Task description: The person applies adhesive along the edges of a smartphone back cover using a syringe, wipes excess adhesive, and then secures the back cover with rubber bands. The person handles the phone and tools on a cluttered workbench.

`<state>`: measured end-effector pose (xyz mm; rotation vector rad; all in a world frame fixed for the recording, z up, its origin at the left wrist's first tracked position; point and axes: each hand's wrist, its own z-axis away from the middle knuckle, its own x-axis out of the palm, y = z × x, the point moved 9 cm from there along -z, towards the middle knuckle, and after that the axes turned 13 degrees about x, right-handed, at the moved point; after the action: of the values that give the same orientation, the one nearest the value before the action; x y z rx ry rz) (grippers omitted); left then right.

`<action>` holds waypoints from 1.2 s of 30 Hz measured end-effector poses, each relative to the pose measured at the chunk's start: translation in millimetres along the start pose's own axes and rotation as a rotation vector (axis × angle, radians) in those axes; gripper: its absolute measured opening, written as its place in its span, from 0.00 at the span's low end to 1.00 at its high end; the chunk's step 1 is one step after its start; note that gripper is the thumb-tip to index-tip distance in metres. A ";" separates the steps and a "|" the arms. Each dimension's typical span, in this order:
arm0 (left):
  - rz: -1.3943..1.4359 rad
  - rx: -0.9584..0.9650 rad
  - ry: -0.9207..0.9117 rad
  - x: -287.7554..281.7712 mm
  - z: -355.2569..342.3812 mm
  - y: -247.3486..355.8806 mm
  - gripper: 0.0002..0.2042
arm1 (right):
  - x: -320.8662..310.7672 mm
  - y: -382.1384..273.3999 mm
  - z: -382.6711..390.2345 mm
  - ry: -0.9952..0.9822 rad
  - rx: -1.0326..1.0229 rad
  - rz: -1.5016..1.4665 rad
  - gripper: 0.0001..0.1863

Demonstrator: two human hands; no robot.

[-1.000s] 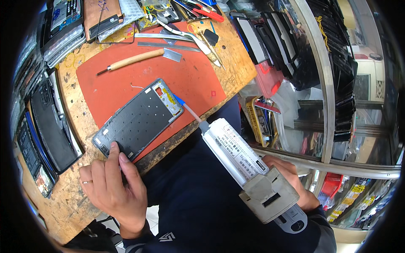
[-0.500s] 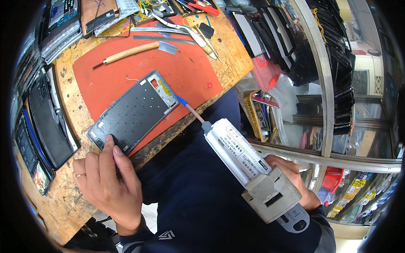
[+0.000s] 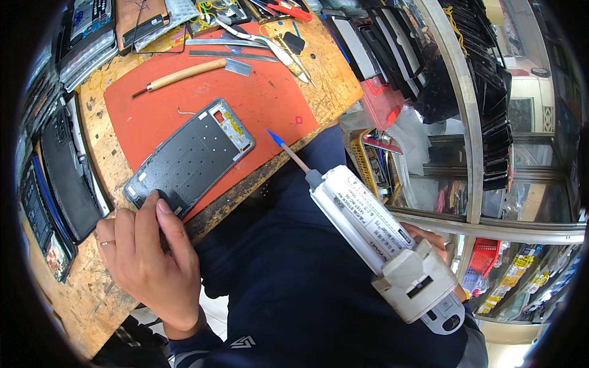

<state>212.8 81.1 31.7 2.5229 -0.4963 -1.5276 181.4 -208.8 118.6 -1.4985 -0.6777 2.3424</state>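
Observation:
A dark phone frame [image 3: 189, 156] lies aslant on the orange mat [image 3: 276, 92], its cut-out end with yellow and white parts at the upper right. My left hand [image 3: 153, 264] pinches its lower left corner, index finger on the face and thumb at the edge. My right hand [image 3: 432, 240] grips a white glue dispenser gun [image 3: 368, 218], which largely hides the fingers. From the twin cartridge runs a thin mixing nozzle [image 3: 294, 153] with a blue tip. That tip hangs to the right of the frame, apart from it.
Behind the frame lie a wooden-handled blade [image 3: 187, 73], metal strips [image 3: 233, 56] and a pale-handled tool [image 3: 270, 46]. Phone parts [image 3: 70, 165] line the bench's left side. A yellow basket [image 3: 366, 162] and a glass cabinet [image 3: 466, 153] stand right of the wooden bench edge.
The dispenser gun has moved right, and its blue tip has come away from the frame's right edge. My left hand keeps its place at the corner.

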 end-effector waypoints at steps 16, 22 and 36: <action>1.416 -0.247 0.111 54.7 4.7 36.1 0.18 | 11.8 35.3 5.6 -0.192 0.023 -0.256 0.20; 0.782 -0.022 0.283 55.9 8.6 77.2 0.11 | 13.8 53.7 -4.0 -0.136 0.092 -0.041 0.21; 0.616 0.037 0.231 77.5 3.2 88.5 0.19 | 26.7 38.7 -23.5 0.017 -0.295 -0.027 0.21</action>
<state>225.2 -28.9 -8.1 2.2164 -1.1336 -0.9935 192.0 -223.7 69.4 -1.6120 -1.0710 2.2830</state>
